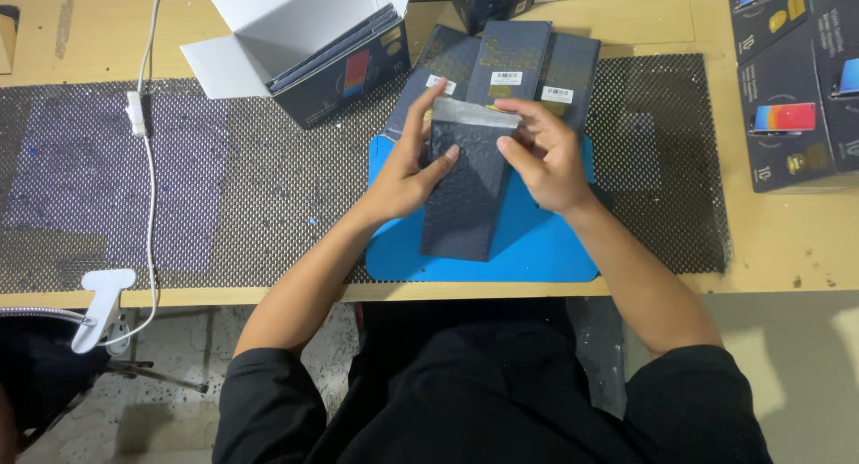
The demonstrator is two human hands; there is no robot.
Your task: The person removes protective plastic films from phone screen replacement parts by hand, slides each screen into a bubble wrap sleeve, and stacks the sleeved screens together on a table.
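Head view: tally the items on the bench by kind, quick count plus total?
Dark pouch held by left hand and right hand: 1
Flat dark boxes fanned behind it: 3
Blue mat: 1
Open white carton: 1
White cable: 1
Total: 7

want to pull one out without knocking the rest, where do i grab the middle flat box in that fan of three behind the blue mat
Grip the middle box by its two long edges near the far end, coming in from above. It lies on top of the two side boxes, so those edges look exposed there. Its near end is hidden behind the dark pouch held by the left hand and right hand, above the blue mat.
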